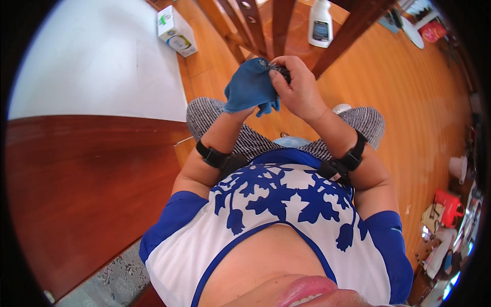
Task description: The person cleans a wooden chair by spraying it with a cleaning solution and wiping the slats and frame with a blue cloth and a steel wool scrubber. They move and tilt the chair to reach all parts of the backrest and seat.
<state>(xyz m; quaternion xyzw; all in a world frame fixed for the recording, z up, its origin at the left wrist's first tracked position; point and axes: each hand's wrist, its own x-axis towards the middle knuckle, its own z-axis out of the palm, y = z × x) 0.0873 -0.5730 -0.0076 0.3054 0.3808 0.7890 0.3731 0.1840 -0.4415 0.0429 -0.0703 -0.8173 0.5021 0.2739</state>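
A blue cloth (251, 86) covers my left hand, so only the wrist (245, 114) shows below it. How the fingers lie underneath is hidden. My right hand (301, 86) pinches dark, speckled material (283, 72) between thumb and fingers at the cloth's right edge. Whether this material is part of the cloth or a separate pad, I cannot tell. A loose blue end (268, 108) hangs below. Both hands are above my lap, in front of a wooden chair's slatted back (283, 28).
A white bottle (320, 25) with a dark label stands on the chair seat (299, 38). A printed carton (177, 32) is beside the white wall (115, 57). A reddish-brown wooden panel (88, 184) is on my left. Red bags (448, 207) and other items line the far right.
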